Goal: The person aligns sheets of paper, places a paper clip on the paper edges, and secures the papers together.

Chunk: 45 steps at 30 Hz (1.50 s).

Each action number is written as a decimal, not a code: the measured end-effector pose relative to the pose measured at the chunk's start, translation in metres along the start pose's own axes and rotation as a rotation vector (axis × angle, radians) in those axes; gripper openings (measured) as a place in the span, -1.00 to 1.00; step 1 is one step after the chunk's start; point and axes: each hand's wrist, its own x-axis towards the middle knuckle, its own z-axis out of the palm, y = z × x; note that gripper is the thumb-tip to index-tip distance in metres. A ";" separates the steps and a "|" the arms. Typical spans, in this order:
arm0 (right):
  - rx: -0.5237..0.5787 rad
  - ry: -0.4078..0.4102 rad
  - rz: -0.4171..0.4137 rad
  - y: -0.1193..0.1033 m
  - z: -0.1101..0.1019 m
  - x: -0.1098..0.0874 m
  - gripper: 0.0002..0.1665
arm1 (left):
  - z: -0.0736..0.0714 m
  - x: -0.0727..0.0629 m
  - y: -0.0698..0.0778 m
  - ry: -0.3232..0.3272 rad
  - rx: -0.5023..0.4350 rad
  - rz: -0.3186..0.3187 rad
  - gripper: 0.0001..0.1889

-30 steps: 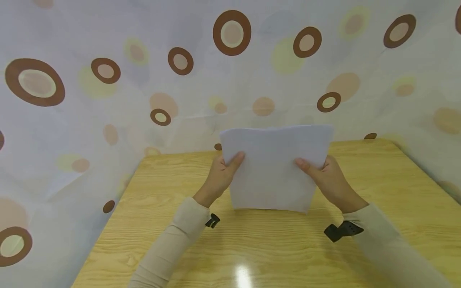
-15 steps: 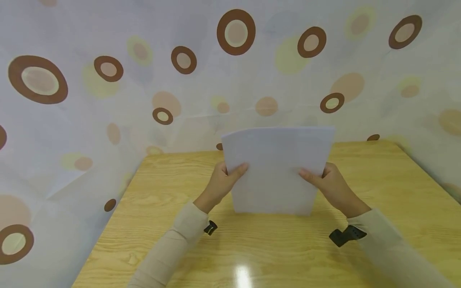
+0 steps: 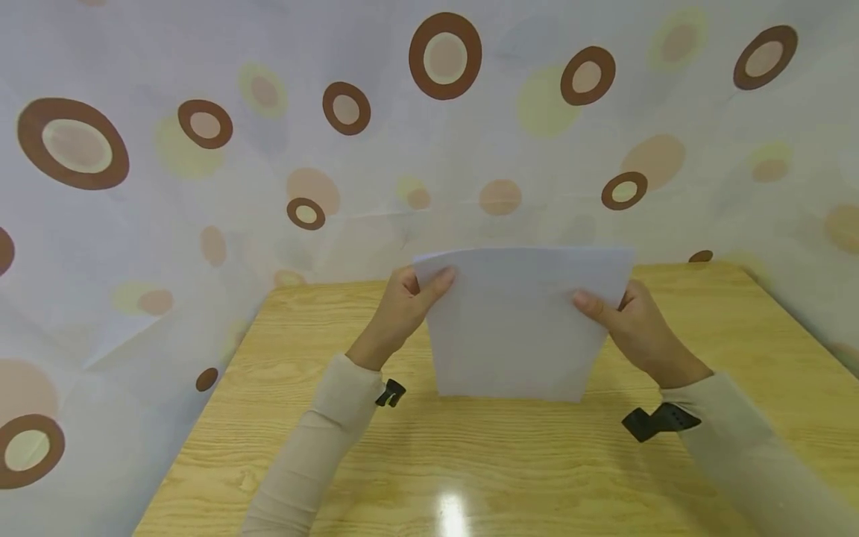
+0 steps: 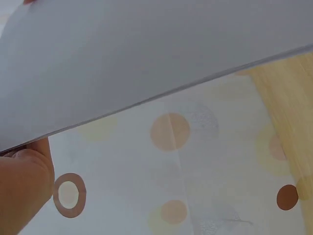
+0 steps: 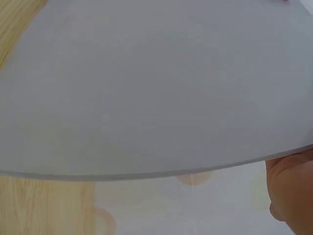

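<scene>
A stack of white paper stands upright over the table in the head view, its top edge slightly bowed. My left hand grips its left side near the top corner, thumb on the near face and fingers behind. The right side is held the same way by my right hand, a little lower. In the left wrist view the paper shows its thin layered edge, with part of the left hand at lower left. The right wrist view has the paper across most of it and the right hand at lower right.
A light wooden table lies below the hands. Behind and beside it hangs a pale sheet with brown rings and coloured dots. Black straps show at both wrists.
Both hands slid down the paper's sides at first and are now higher up, nearer its top corners. They stand slightly farther apart. The paper's wavy top edge has become smoother.
</scene>
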 end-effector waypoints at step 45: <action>-0.248 0.164 0.161 0.007 0.017 0.001 -0.56 | 0.017 0.002 -0.018 0.030 0.086 -0.086 -0.65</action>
